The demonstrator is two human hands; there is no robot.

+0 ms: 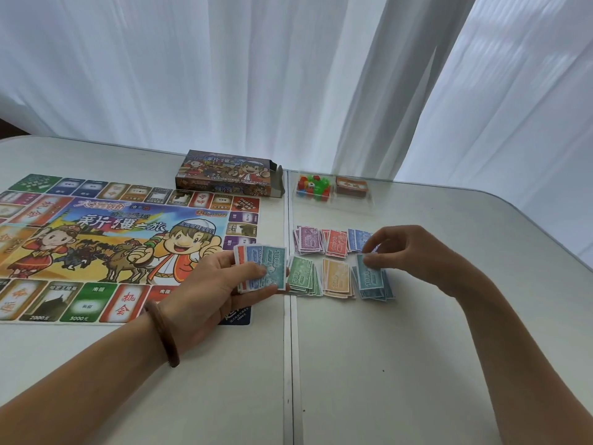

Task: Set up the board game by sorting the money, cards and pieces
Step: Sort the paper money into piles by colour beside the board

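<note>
We are in the money-sorting step. Our left hand (221,277) grips a fan of unsorted notes (261,268) over the near right corner of the board (96,239), with a teal 1000 on top. Our right hand (404,252), just right of the board, pinches a teal note (369,276) by its far edge as it lies on the teal pile (382,295).

Right of the board the other piles lie in two rows: purple (308,240), red (337,244) and blue (357,240) farther off, green (303,277) and orange (338,277) nearer. We judge the money well along but unfinished. The pieces (311,186) and cards (351,187) sit in a clear tray (369,200) beyond the board's far right corner, seemingly untouched.

Next we should release this note squarely, then draw the top 1000 from the fan onto the same pile without scattering the loose stacks.

The table (417,348) is pale, with a seam just right of the board. The box (229,175) lies behind the board, and white curtains (224,59) hang beyond it.
</note>
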